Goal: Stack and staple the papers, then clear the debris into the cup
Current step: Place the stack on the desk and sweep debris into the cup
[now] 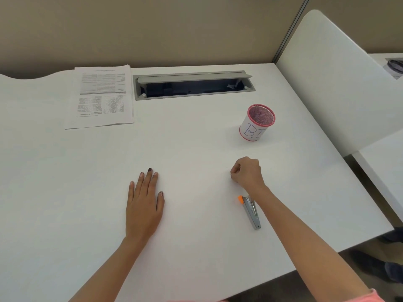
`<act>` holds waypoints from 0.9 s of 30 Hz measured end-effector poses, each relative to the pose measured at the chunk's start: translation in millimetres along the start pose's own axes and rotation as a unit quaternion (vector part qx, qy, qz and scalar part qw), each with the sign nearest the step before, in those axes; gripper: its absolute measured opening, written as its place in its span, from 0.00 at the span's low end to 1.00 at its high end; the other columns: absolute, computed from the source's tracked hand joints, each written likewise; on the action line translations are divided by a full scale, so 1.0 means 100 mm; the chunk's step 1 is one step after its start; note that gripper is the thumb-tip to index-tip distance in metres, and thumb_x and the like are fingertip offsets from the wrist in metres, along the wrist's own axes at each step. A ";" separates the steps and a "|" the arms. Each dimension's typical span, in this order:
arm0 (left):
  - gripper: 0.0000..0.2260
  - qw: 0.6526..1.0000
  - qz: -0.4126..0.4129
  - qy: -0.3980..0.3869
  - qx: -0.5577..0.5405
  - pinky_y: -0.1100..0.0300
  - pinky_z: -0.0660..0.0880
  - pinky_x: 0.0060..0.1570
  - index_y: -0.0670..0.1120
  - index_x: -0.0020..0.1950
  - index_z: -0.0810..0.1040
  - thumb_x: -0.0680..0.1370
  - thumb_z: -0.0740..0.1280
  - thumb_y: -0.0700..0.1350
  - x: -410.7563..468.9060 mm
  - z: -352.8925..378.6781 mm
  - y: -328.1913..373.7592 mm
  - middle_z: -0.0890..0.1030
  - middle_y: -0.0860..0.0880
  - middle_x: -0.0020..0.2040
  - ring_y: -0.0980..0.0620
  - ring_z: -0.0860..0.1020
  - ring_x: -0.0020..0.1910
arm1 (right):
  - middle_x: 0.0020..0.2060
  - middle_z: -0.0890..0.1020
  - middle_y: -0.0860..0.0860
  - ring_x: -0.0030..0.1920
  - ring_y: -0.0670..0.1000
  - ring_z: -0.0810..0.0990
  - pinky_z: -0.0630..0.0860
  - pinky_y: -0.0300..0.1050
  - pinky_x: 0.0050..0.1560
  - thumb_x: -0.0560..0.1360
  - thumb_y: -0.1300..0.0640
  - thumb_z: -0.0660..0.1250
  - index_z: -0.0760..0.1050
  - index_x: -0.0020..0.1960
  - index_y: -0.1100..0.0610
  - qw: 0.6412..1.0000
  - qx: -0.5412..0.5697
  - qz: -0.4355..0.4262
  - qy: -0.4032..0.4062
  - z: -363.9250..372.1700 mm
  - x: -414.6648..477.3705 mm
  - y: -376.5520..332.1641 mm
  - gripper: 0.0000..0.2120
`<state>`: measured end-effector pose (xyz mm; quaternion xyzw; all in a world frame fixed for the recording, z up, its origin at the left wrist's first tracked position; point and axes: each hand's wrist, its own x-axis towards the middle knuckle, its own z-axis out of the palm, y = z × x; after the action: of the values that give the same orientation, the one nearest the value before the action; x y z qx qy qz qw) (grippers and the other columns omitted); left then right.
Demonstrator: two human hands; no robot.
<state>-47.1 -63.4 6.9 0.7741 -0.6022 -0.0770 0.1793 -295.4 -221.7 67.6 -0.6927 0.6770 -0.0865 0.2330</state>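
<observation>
My left hand (pixel 144 205) lay flat on the bench (pixel 65 182), fingers extended; my right hand (pixel 247 172) was fisted, fingers curled together, beside one stapler (pixel 251 212), one cup (pixel 258 122), one paper stack (pixel 102 97).

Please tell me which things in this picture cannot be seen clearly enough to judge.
Head view only:
- Right hand: closed in a fist; its curled fingers hide whether it holds any debris.
- Cup: the mesh inside is too dim to show contents.
- Papers: text too small to read; no staple can be made out.
- Stapler: the right forearm covers one side.
- Cable tray: inside is dark.
</observation>
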 end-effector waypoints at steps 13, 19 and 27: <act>0.26 1.000 0.001 0.003 -0.008 0.50 0.49 0.77 0.46 0.77 0.61 0.79 0.50 0.50 0.00 0.00 -0.01 0.62 0.48 0.78 0.49 0.59 0.77 | 0.26 0.81 0.52 0.28 0.46 0.79 0.78 0.37 0.40 0.64 0.64 0.70 0.80 0.35 0.60 0.955 0.246 0.163 0.033 -0.24 0.05 0.04 0.01; 0.26 1.000 0.000 0.000 -0.003 0.50 0.49 0.77 0.46 0.77 0.61 0.79 0.50 0.50 0.00 0.00 0.00 0.62 0.48 0.78 0.49 0.58 0.77 | 0.28 0.79 0.55 0.28 0.51 0.77 0.80 0.46 0.46 0.66 0.69 0.70 0.77 0.34 0.60 0.874 0.444 0.172 0.099 -0.68 0.37 -0.03 0.06; 0.26 1.000 0.001 0.001 -0.010 0.51 0.48 0.77 0.46 0.77 0.60 0.80 0.49 0.50 0.00 0.00 -0.01 0.61 0.49 0.78 0.49 0.58 0.78 | 0.28 0.81 0.53 0.21 0.40 0.77 0.78 0.31 0.32 0.65 0.68 0.68 0.81 0.40 0.62 0.892 0.331 0.137 0.277 -1.11 0.77 -0.21 0.06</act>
<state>-46.4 -63.4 7.2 0.7720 -0.6017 -0.0819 0.1879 -319.9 -320.2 159.2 -0.4238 0.7342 -0.4614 0.2617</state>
